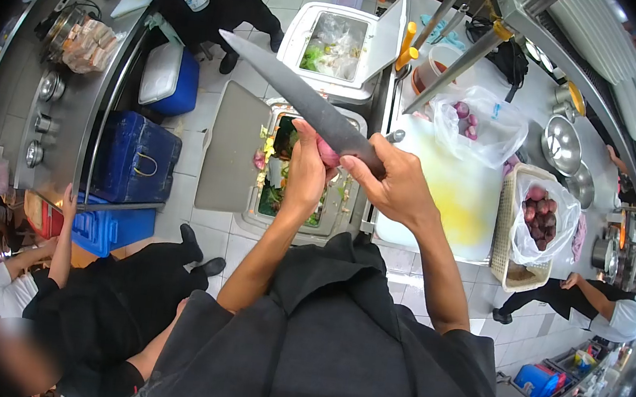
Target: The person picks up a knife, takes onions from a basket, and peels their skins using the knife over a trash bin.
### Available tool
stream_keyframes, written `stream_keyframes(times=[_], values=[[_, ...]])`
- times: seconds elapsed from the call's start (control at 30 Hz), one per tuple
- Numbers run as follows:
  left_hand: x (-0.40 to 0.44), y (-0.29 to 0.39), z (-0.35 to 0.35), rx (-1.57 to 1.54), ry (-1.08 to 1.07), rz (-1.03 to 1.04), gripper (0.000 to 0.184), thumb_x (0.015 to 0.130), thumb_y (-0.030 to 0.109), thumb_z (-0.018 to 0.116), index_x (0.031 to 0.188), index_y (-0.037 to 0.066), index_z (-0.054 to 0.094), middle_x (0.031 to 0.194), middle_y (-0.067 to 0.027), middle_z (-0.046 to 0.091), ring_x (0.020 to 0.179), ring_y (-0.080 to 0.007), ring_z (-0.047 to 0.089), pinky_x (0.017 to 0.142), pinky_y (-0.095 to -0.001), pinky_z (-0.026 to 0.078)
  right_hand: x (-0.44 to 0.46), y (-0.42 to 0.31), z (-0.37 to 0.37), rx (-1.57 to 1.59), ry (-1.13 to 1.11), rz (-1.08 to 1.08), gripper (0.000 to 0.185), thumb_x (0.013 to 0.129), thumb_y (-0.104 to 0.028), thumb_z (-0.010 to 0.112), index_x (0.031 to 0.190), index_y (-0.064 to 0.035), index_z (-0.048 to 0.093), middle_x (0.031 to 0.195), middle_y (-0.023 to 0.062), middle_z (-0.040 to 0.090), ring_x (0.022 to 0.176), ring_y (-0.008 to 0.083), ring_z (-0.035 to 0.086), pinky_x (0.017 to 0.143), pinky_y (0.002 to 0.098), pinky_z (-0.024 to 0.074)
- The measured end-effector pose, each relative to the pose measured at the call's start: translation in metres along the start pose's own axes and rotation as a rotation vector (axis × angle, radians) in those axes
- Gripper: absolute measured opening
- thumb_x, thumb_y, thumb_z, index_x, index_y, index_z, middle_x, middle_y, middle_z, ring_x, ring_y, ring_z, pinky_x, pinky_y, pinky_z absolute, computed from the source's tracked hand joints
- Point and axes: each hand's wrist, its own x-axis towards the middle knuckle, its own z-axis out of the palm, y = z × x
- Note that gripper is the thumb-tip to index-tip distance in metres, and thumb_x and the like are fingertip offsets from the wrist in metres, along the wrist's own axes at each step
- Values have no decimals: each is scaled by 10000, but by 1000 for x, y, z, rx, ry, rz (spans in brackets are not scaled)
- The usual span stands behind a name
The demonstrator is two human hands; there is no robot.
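My left hand (307, 170) is closed around a red onion (328, 154), mostly hidden by the fingers. In my right hand (398, 177) is a large knife (298, 88), its broad grey blade pointing up and to the left, across the onion. The fingers of my right hand wrap the knife near the base of the blade, with the thumb at the onion. Both hands are above an open bin (342, 201) holding food scraps. Right of the hands lies a white cutting board (435, 188) with a yellow stain.
A plastic bag (511, 133) with peeled onions lies behind the board. A basket (508, 218) holds a bag of red onions (539, 218). Another open bin (295, 49) stands ahead. Co-workers stand at the back left, near left and far right.
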Motion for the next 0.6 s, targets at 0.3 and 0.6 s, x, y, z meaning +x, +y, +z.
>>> stream_keyframes(times=[0.3, 0.6], values=[[6, -16, 5, -212, 95, 104, 644, 1014, 602, 339, 1276, 32, 482, 1042, -42, 565, 911, -107, 579, 768, -266, 507, -19, -9, 10, 49, -148, 46, 341, 889, -311, 716, 874, -25, 532, 681, 168, 578, 617, 368, 617, 550, 421, 461], [4, 4, -1, -542, 16, -105, 547, 1021, 588, 328, 1020, 90, 553, 893, -28, 566, 683, -118, 454, 570, -275, 369, -16, -4, 13, 224, 55, 299, 303, 919, -318, 689, 901, -26, 611, 639, 117, 604, 535, 192, 562, 519, 331, 442]])
